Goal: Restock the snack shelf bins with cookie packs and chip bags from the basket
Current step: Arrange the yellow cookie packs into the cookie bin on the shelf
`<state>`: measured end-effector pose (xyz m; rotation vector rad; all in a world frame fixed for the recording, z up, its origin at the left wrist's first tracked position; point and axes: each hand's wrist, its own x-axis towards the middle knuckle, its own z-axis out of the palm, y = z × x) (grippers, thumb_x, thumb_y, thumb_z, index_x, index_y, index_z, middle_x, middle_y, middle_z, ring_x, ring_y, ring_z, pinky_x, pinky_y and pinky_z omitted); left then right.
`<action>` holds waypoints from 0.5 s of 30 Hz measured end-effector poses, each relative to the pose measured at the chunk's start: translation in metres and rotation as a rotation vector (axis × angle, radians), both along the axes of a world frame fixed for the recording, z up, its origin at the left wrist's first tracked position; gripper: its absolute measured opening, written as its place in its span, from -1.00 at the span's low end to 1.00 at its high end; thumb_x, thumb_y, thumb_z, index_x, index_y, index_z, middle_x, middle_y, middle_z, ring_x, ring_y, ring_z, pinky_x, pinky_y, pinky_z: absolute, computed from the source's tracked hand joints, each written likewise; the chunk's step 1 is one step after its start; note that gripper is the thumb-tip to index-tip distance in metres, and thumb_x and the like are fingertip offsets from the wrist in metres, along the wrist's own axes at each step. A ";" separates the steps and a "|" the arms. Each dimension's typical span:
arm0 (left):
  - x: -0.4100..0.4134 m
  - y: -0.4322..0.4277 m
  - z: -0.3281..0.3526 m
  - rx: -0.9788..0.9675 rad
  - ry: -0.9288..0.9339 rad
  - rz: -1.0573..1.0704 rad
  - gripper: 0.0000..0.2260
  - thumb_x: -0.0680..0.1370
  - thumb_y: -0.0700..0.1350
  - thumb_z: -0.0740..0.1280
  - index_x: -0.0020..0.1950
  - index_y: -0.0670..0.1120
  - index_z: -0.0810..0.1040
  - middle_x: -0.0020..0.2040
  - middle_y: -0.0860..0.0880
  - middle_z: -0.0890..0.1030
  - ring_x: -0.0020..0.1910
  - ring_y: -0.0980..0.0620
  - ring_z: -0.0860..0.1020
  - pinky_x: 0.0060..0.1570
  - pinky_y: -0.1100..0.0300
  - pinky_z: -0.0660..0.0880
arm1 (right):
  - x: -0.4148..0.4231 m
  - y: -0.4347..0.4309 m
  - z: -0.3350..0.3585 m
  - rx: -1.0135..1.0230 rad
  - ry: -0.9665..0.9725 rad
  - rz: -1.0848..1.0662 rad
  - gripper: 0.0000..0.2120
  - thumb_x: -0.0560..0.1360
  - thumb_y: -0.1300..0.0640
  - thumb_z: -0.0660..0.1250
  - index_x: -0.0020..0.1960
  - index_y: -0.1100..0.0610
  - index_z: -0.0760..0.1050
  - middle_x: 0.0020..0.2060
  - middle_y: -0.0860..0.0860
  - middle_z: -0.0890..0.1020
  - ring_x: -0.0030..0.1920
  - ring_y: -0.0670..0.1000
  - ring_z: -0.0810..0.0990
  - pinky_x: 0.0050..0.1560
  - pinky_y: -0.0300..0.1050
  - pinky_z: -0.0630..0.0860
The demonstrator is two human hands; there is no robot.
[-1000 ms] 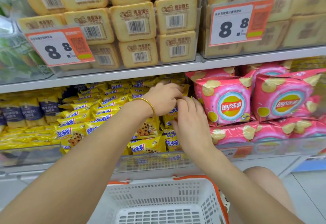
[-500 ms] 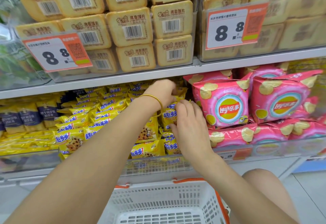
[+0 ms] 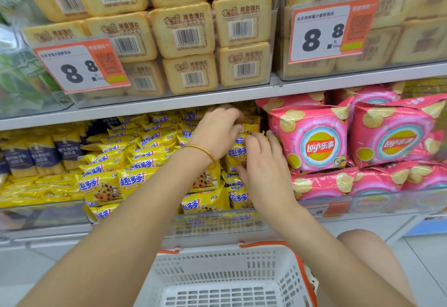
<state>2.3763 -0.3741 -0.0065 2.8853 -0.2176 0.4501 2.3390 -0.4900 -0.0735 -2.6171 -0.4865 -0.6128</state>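
Yellow cookie packs (image 3: 135, 161) fill the middle bin of the lower shelf. My left hand (image 3: 215, 132), with a gold bangle on its wrist, reaches to the bin's upper right, and its curled fingers grip a yellow cookie pack (image 3: 252, 126) at the top of the pile. Just below it, my right hand (image 3: 266, 173) lies with straight fingers against the stacked packs at the bin's right side. Pink chip bags (image 3: 314, 142) stand in the bin to the right. The white basket (image 3: 217, 256) with orange handles sits below me, and what shows of its inside holds nothing.
The upper shelf (image 3: 169, 103) carries clear bins of beige toast-slice packs (image 3: 188, 30) with two orange 8.8 price tags (image 3: 79, 67). Dark blue and yellow packs (image 3: 31, 156) fill the lower left bin. A bare knee (image 3: 362, 258) is beside the basket.
My left hand has moved up and back into the top of the cookie bin. My right hand's fingers have spread flatter against the packs. The view has tilted slightly.
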 end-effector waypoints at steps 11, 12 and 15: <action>-0.039 0.046 -0.016 0.243 0.218 0.241 -0.53 0.63 0.13 -0.12 0.53 0.05 0.08 0.55 -0.01 0.09 0.52 -0.02 -0.01 0.44 -0.02 0.00 | 0.029 0.027 0.035 -0.238 0.064 0.008 -0.53 0.62 -0.08 -0.04 0.30 0.22 0.36 0.24 0.17 0.48 0.29 0.20 0.37 0.37 0.10 0.17; -0.039 0.046 -0.018 0.233 0.206 0.234 -0.53 0.63 0.12 -0.12 0.53 0.06 0.08 0.55 -0.01 0.09 0.52 -0.02 -0.01 0.44 -0.02 -0.01 | 0.032 0.029 0.034 -0.269 0.070 0.023 -0.54 0.63 -0.08 -0.05 0.31 0.21 0.36 0.25 0.16 0.47 0.29 0.19 0.37 0.36 0.09 0.16; -0.038 0.046 -0.016 0.173 0.202 0.199 -0.54 0.64 0.11 -0.11 0.52 0.05 0.12 0.54 -0.02 0.10 0.52 -0.03 0.00 0.46 -0.01 -0.01 | 0.034 0.027 0.031 -0.291 0.056 0.044 -0.54 0.64 -0.08 -0.07 0.32 0.18 0.36 0.27 0.14 0.46 0.30 0.18 0.37 0.36 0.08 0.16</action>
